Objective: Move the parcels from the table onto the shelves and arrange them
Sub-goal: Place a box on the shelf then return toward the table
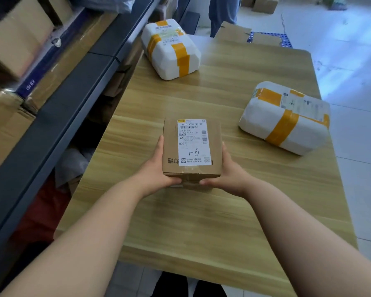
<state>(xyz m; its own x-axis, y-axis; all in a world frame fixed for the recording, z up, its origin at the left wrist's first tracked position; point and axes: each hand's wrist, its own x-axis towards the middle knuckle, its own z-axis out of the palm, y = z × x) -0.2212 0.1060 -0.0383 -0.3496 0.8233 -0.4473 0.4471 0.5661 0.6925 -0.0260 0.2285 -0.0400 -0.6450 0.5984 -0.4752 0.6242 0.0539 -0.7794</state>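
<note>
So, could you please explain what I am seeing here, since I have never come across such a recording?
There is no machine here: a person wears a camera on the head, looking down at their own arms. The left hand and right hand grip a small cardboard box with a shipping label, at a wooden table. Two white parcels bound with yellow tape lie on it: the far parcel and the right parcel. At the left stand shelves with cartons.

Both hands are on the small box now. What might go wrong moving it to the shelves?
1. The left hand and right hand hold the cardboard box only at its near end, so it may tip forward when lifted.
2. The shelves at left look packed with cartons, so a free slot may be hard to find.
</note>
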